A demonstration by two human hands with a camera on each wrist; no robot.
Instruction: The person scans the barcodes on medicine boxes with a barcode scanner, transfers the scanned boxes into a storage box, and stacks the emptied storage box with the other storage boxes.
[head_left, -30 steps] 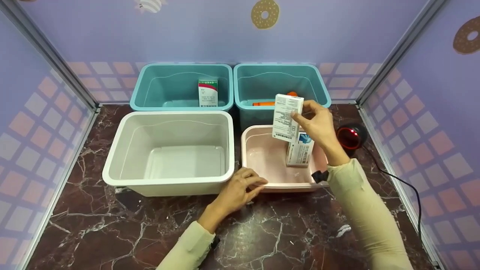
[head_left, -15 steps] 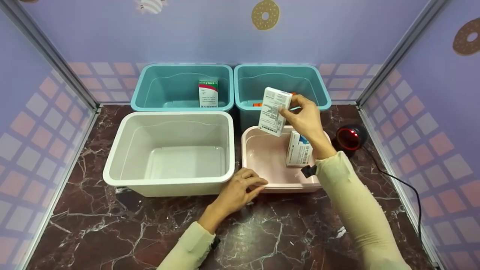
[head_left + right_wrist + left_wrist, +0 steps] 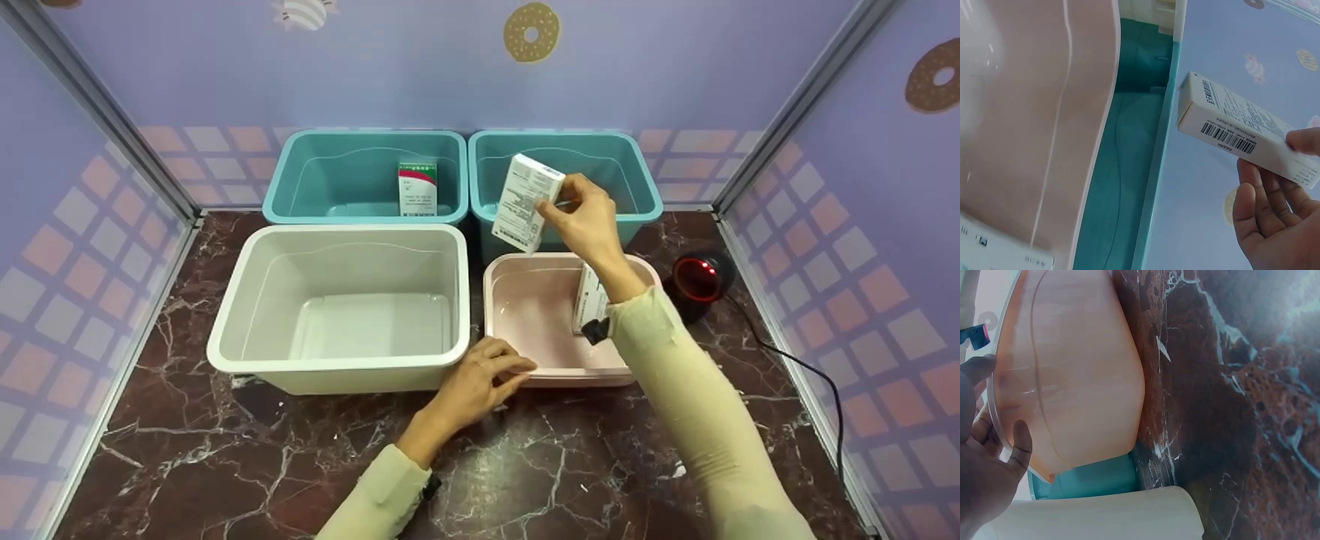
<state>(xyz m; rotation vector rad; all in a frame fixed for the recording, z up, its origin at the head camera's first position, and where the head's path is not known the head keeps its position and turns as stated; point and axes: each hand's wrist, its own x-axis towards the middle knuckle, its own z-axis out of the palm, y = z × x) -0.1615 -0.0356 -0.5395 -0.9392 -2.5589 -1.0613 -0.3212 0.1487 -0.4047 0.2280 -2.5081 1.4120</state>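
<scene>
My right hand (image 3: 586,217) pinches a white medicine box (image 3: 528,202) between thumb and fingers, tilted, in front of the back right teal bin (image 3: 637,176). Its printed face and a barcode side (image 3: 1227,138) show in the right wrist view. Below stands a pink bin (image 3: 517,259) with another white medicine box (image 3: 591,304) upright inside, partly hidden by the right forearm. My left hand (image 3: 480,379) rests at the pink bin's front left corner, relaxed fingertips on the rim, the thumb (image 3: 1022,441) in front of its outer wall in the left wrist view.
A large white bin (image 3: 337,365) stands left of the pink one. In the back left teal bin (image 3: 300,137) is a green-and-white medicine box (image 3: 417,193). A black scanner (image 3: 701,277) with red light and a cable stands at right on the marble-patterned table (image 3: 247,465).
My right hand has carried the medicine box left and away from me, from over the pink bin toward the back right teal bin. The left hand stays at the pink rim.
</scene>
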